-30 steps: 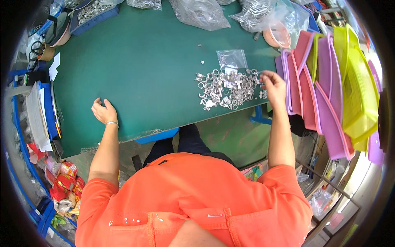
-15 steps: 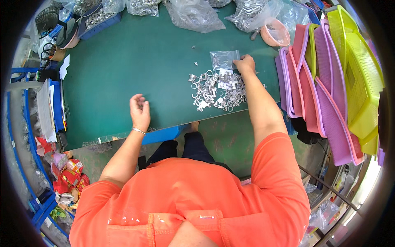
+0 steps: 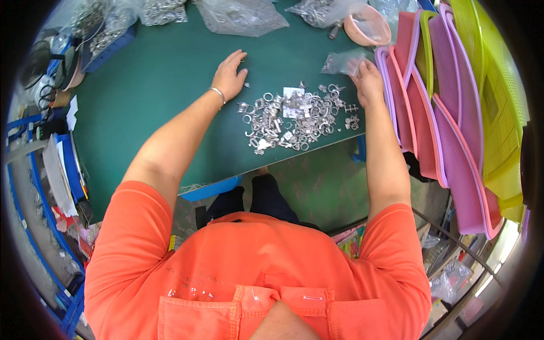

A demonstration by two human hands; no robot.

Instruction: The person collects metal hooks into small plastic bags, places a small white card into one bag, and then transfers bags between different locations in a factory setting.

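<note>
My right hand (image 3: pixel 369 84) pinches the edge of a small clear plastic bag (image 3: pixel 338 62) at the table's right side. Small metal bits show inside the bag. My left hand (image 3: pixel 229 76) is low over the green table, fingers stretched forward and thumb apart. A tiny silver piece (image 3: pixel 247 85) lies just below its thumb. Between the hands spreads a loose pile of silver rings and charms (image 3: pixel 276 126), some of them cross-shaped. A white paper card (image 3: pixel 293 93) lies among them, partly covered by metal pieces.
Pink, purple and yellow-green plastic baskets (image 3: pixel 447 107) stand stacked at the right. Along the far edge sit bags of metal parts (image 3: pixel 241 17), a pink bowl (image 3: pixel 362 34) and a blue bin (image 3: pixel 113 50). Papers and folders (image 3: pixel 67 170) stand at the left edge.
My left hand has moved forward and right, from near the front edge to beside the pile. The right hand has shifted the small bag away from the pile, toward the baskets. The view has shifted.
</note>
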